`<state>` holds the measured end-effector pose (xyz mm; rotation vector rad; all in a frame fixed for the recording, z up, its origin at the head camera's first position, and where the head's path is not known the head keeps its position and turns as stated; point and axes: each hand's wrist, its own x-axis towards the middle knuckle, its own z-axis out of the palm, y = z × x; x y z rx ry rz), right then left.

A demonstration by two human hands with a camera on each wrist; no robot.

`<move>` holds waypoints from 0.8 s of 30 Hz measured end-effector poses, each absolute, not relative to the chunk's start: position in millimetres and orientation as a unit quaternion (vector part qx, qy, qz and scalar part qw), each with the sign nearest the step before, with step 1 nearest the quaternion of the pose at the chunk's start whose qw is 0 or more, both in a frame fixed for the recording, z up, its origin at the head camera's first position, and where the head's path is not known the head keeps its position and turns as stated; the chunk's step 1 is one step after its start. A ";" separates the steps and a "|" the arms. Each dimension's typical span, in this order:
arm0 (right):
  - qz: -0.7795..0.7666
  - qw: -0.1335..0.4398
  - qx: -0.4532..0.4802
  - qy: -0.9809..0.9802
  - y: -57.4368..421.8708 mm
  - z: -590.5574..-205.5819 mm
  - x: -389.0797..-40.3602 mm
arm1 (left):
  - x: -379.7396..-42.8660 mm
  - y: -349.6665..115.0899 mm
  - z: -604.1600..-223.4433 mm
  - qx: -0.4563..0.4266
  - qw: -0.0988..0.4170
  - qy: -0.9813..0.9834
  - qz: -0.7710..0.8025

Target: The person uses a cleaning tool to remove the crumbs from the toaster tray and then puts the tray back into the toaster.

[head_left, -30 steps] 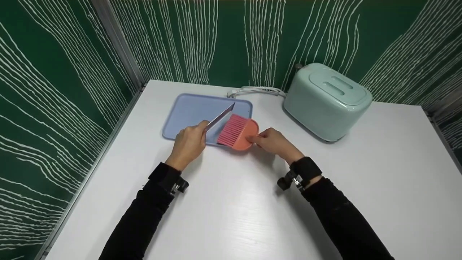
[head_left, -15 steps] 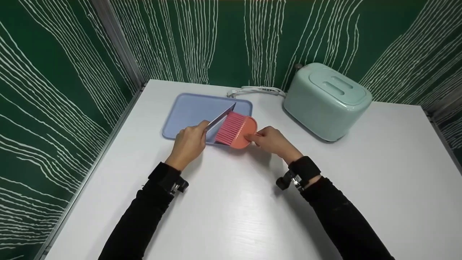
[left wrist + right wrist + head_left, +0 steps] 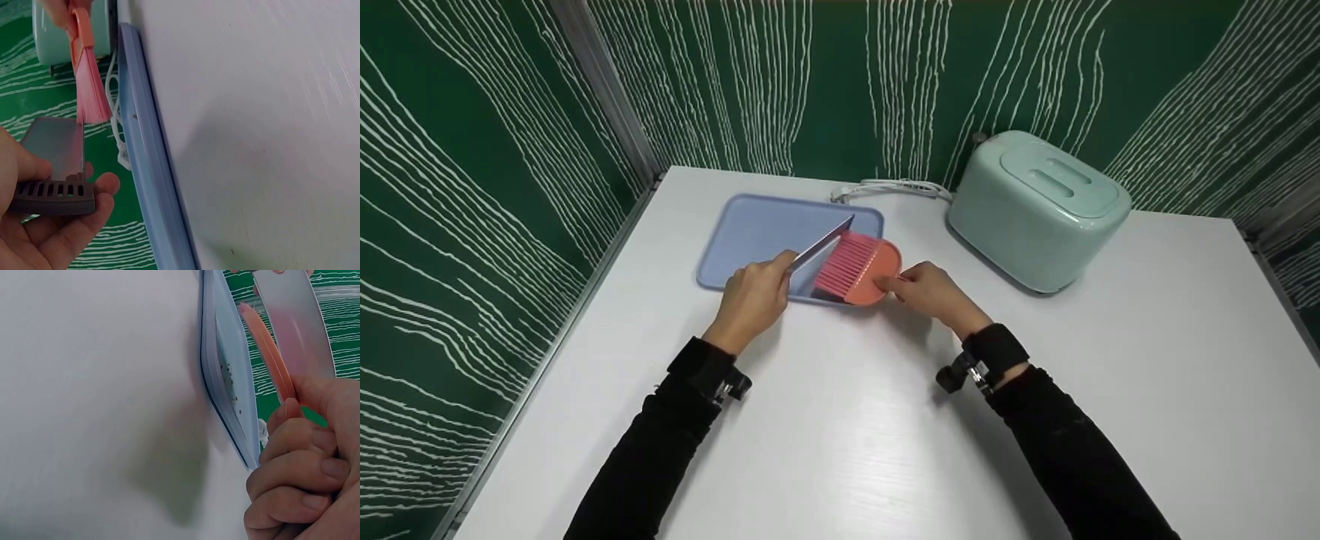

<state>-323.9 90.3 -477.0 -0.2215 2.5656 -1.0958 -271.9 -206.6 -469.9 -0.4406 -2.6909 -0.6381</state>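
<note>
Left hand (image 3: 754,296) gripped the metal plate (image 3: 59,140), seemingly light and stiff, by its slotted end (image 3: 53,197); right hand (image 3: 931,294) pinched the brush (image 3: 856,268), likely soft-bristled, by its orange base (image 3: 271,354).

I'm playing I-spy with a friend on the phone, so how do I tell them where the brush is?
On the white table, find the big mint-green toaster, then the blue tray to its left. Over that tray's near right corner, the right hand holds the brush. Unlike the flat shiny tool beside it, it has pink bristles.
</note>
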 end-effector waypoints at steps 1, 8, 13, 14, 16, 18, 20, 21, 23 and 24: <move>-0.386 0.172 -0.077 0.903 90.4 -476.9 -323.9 | -271.8 -206.6 -469.6 -0.155 0.169 -0.947 -0.224; -0.387 0.173 -0.071 0.903 92.2 -477.2 -323.7 | -271.0 -206.3 -468.1 -0.152 0.168 -0.947 -0.229; -0.381 0.166 -0.075 0.906 93.9 -478.4 -323.2 | -270.8 -207.1 -468.2 -0.160 0.171 -0.943 -0.235; -0.381 0.166 -0.075 0.906 94.1 -478.5 -323.1 | -270.7 -207.2 -468.3 -0.161 0.172 -0.943 -0.236; -0.380 0.166 -0.075 0.907 94.2 -478.5 -322.9 | -270.8 -207.3 -468.5 -0.162 0.176 -0.942 -0.236; -0.380 0.166 -0.076 0.907 94.0 -478.2 -322.9 | -270.9 -207.6 -468.8 -0.161 0.177 -0.942 -0.235; -0.379 0.166 -0.078 0.907 93.6 -477.6 -322.4 | -271.0 -207.7 -468.9 -0.160 0.176 -0.943 -0.234; -0.378 0.166 -0.078 0.907 93.4 -477.4 -322.3 | -271.1 -207.9 -468.9 -0.158 0.176 -0.943 -0.233; -0.377 0.167 -0.079 0.908 92.7 -476.9 -321.8 | -271.4 -208.2 -468.8 -0.153 0.173 -0.945 -0.231; -0.377 0.167 -0.079 0.908 92.3 -476.6 -321.4 | -271.6 -208.5 -468.9 -0.150 0.172 -0.946 -0.232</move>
